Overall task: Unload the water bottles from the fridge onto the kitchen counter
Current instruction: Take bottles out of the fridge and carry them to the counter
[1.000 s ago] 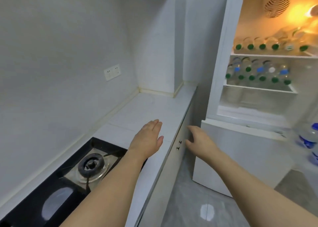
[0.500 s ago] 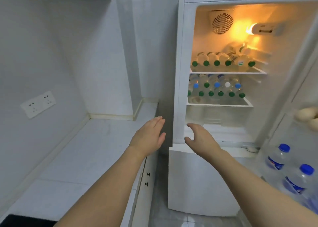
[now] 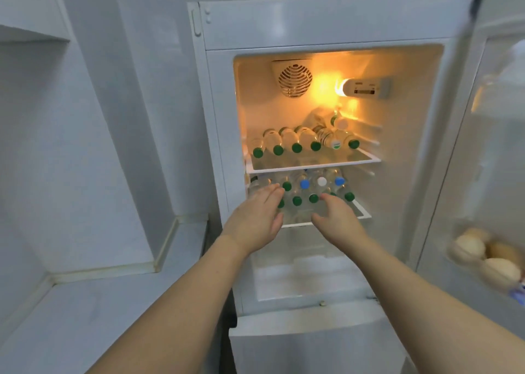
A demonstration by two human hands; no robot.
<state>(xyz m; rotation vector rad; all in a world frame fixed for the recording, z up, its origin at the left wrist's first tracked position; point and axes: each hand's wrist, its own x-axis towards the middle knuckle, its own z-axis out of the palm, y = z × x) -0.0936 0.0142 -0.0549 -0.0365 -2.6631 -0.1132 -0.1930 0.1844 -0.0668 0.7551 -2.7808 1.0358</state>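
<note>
The open fridge [image 3: 335, 24] is lit inside. Several water bottles with green caps [image 3: 297, 143] lie on their sides on the upper shelf [image 3: 355, 162]. More bottles with green, blue and white caps [image 3: 312, 192] lie stacked on the lower shelf [image 3: 360, 216]. My left hand [image 3: 255, 220] reaches toward the left end of that lower stack, fingers straight, holding nothing. My right hand [image 3: 335, 217] is stretched out in front of the lower shelf's right half, thumb apart, also empty. The white kitchen counter [image 3: 99, 302] lies to the left of the fridge.
The fridge door [image 3: 494, 146] stands open on the right, with eggs [image 3: 483, 257] in its rack. A clear drawer [image 3: 306, 277] sits below the lower shelf, and the closed lower compartment door [image 3: 312, 345] under it. White tiled walls enclose the counter.
The view has swung from the counter and stove to face the fridge. Both hands have moved forward and up, from over the counter edge to the front of the lower shelf.
</note>
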